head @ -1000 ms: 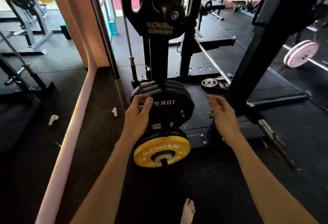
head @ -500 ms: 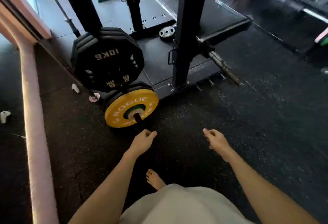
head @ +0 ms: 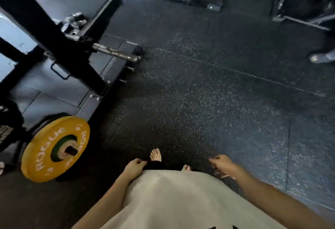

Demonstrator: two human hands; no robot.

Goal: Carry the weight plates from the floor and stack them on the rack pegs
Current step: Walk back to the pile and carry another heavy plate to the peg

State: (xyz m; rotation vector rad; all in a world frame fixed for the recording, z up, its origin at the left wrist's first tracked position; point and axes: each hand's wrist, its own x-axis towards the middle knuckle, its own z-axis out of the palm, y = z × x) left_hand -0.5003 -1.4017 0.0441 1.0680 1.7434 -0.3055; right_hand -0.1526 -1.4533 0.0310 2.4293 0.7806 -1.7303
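Hands hang empty either side of the beige shirt (head: 172, 201): left hand (head: 134, 167) with fingers loosely curled, right hand (head: 223, 164) likewise, blurred. Yellow weight plate (head: 54, 149) sits on a rack peg (head: 71, 150), well left of the shirt. Black plates (head: 9, 129) behind it are cut off by the frame edge.
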